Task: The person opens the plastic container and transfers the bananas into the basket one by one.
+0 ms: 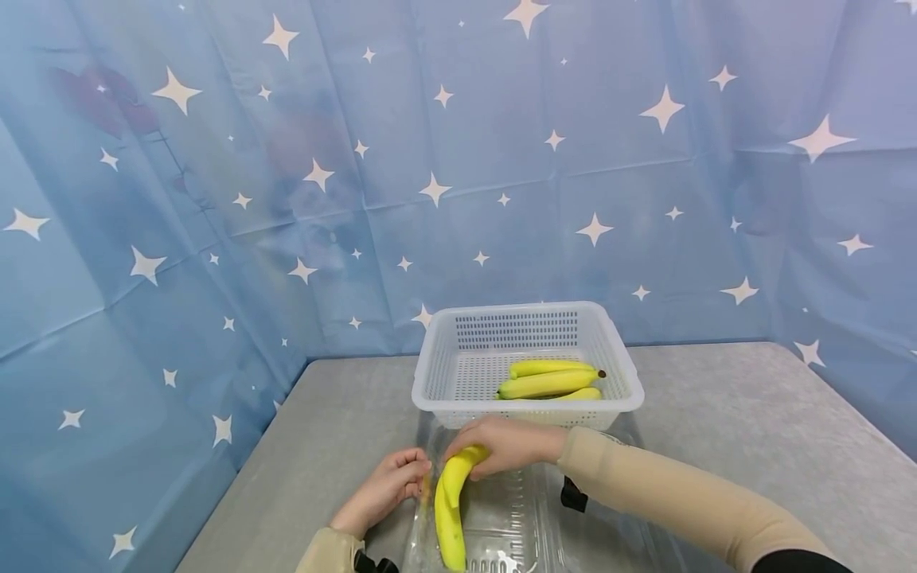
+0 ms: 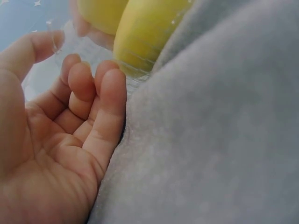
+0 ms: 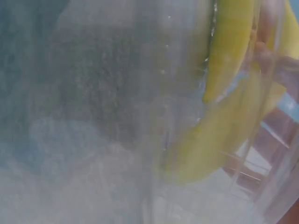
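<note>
A clear plastic clamshell box (image 1: pixel 501 521) lies unfolded on the table, its near part cut off by the head view's lower edge. My right hand (image 1: pixel 510 440) grips a yellow banana (image 1: pixel 457 475) by its far end, over the box's left half. Another banana (image 1: pixel 449 532) lies lengthwise along the left side inside, partly under the held one. At the box's left rim, my left hand (image 1: pixel 392 484) pinches the edge between thumb and bent fingers (image 2: pixel 112 91). Through the plastic, the right wrist view shows both bananas (image 3: pixel 229 51) blurred.
Behind the box stands a white perforated basket (image 1: pixel 526 405) holding three visible bananas (image 1: pixel 548 383). The box's other half (image 1: pixel 609 529) spreads right, beneath the right forearm. A grey tabletop (image 1: pixel 745 422) reaches back to a blue star-patterned curtain (image 1: pixel 501 223).
</note>
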{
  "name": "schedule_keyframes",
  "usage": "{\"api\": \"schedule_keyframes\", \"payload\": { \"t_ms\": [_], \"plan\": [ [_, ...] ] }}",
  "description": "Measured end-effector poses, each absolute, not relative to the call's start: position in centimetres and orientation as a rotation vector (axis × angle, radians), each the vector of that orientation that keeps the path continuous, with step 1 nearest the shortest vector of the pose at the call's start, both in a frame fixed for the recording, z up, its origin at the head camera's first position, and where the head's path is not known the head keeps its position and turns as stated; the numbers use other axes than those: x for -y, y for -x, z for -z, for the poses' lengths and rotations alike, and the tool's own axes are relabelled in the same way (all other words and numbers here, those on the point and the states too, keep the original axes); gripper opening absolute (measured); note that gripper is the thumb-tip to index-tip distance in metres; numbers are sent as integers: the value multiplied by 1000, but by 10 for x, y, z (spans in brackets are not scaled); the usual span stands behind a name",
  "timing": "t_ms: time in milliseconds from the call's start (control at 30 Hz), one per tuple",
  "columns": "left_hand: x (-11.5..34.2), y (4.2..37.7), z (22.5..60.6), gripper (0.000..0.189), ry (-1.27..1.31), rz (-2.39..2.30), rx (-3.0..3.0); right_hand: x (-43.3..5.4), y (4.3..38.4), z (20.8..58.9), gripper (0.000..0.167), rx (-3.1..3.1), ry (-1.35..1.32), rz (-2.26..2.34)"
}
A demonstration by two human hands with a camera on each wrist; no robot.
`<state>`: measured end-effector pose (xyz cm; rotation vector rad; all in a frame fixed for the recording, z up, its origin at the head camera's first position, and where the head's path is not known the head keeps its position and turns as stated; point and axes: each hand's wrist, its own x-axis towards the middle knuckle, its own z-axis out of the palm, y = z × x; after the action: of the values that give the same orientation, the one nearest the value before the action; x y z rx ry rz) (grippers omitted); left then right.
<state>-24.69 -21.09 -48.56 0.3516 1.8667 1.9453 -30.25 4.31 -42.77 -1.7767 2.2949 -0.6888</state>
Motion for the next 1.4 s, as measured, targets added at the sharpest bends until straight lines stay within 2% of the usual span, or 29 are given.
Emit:
{"api": "schedule_keyframes", "payload": {
  "t_ms": [467,1400],
  "plan": [
    [212,247,485,13,-368,-1959,-1853,-47,299,422,44,-2323,1809,726],
    [211,247,484,14,-353,-1939,-1869,-55,291,407,47,-2296,1697,900]
  ]
}}
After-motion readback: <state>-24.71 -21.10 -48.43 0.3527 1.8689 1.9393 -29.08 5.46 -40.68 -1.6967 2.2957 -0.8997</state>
